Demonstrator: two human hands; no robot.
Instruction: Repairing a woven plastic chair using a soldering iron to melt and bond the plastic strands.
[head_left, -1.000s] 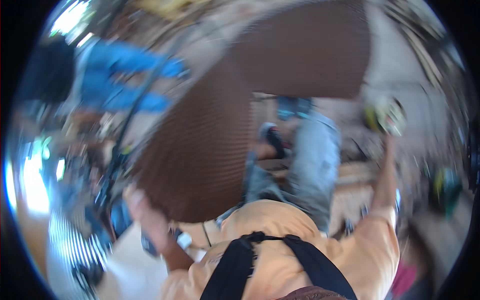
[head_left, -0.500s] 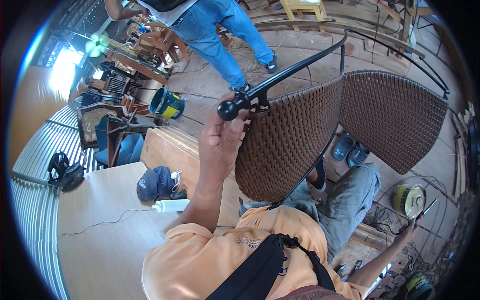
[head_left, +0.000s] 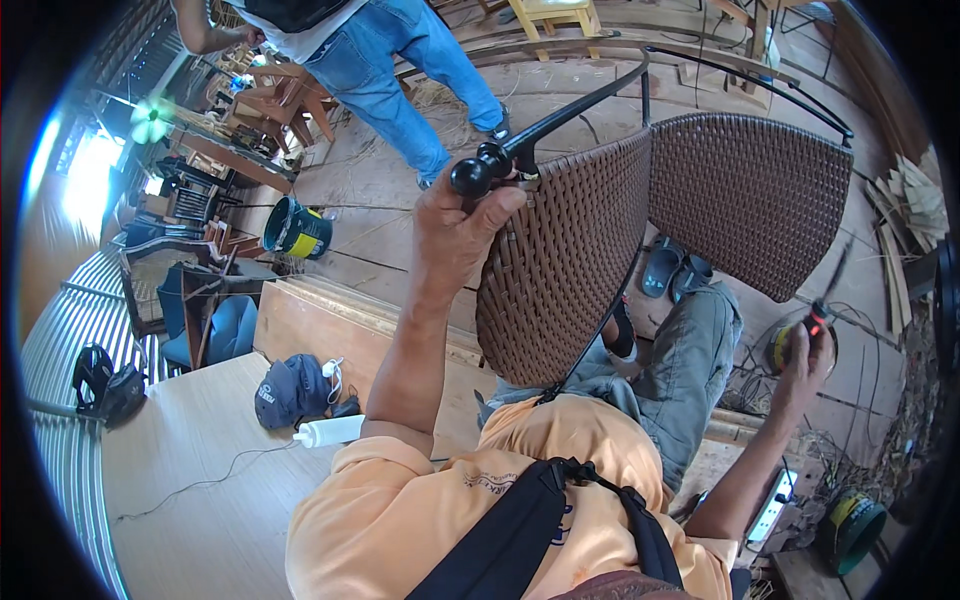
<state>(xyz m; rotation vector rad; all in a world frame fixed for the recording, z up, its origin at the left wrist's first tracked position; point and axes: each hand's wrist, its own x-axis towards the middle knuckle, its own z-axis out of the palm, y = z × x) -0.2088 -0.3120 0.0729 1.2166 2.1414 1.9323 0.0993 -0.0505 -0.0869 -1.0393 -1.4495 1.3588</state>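
Observation:
Before me is a woven chair (head_left: 570, 260) with a black metal frame and brown wicker panels. My left hand (head_left: 455, 235) is closed around the frame end, just below its black ball-shaped knob (head_left: 470, 178). The thumb lies near the edge of the weave. Off to the right, my right hand (head_left: 806, 362) holds a screwdriver-like tool (head_left: 819, 312) with a red and black handle and a long thin dark shaft. The shaft points up and away, apart from the chair; its exact kind is unclear.
On the left, a light wooden table (head_left: 190, 480) bears a dark cap (head_left: 292, 390) and a white bottle (head_left: 330, 431). A person in blue jeans (head_left: 390, 85) stands ahead. Buckets (head_left: 298, 228), a power strip (head_left: 772, 508), slippers (head_left: 660, 268) and loose cords lie around the floor.
My right hand has risen with the thin tool, moving up and slightly left. The view has shifted somewhat; my left hand keeps its hold on the chair frame.

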